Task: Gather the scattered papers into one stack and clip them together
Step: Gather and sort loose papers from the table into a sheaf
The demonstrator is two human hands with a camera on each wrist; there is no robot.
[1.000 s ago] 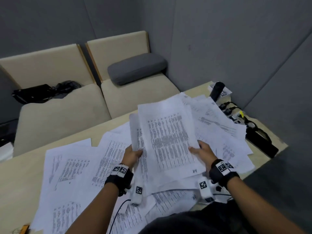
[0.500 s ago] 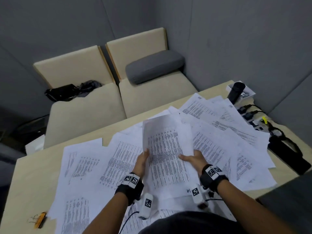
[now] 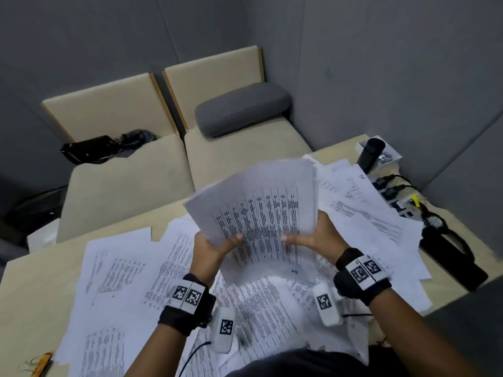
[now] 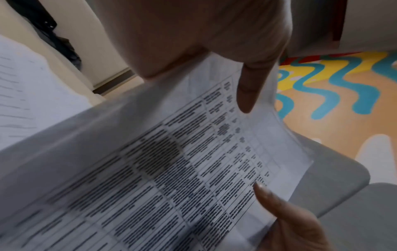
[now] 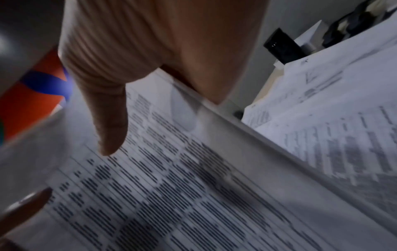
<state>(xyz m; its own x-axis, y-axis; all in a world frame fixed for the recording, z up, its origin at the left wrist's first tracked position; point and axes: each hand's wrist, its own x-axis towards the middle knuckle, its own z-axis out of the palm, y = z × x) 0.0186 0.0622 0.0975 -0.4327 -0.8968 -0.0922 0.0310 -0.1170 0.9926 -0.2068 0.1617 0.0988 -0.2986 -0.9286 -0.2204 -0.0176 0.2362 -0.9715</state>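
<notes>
A bundle of printed sheets [image 3: 261, 210] is held up above the table, tilted toward the far side. My left hand [image 3: 215, 246] grips its left edge, thumb on the printed face. My right hand [image 3: 313, 238] grips the right edge, thumb lying across the text. In the left wrist view the thumb [image 4: 247, 91] presses on the sheets [image 4: 171, 169]; the right wrist view shows the same for the right thumb [image 5: 111, 122] on the bundle [image 5: 171, 186]. Many loose papers [image 3: 122, 270] lie scattered over the wooden table [image 3: 30, 295]. A clip [image 3: 40, 363] lies at the table's near left corner.
A black cylinder [image 3: 370, 153] and a small white box stand at the far right corner. Cables and plugs [image 3: 394, 194] and a black flat device [image 3: 449, 257] line the right edge. Two beige seats [image 3: 130, 191] with a grey cushion [image 3: 242, 107] and a black bag [image 3: 89, 151] face the table.
The bundle has been lifted off the table and tipped up, with both hands moving along its side edges; the head view has shifted, showing more of the table's left side.
</notes>
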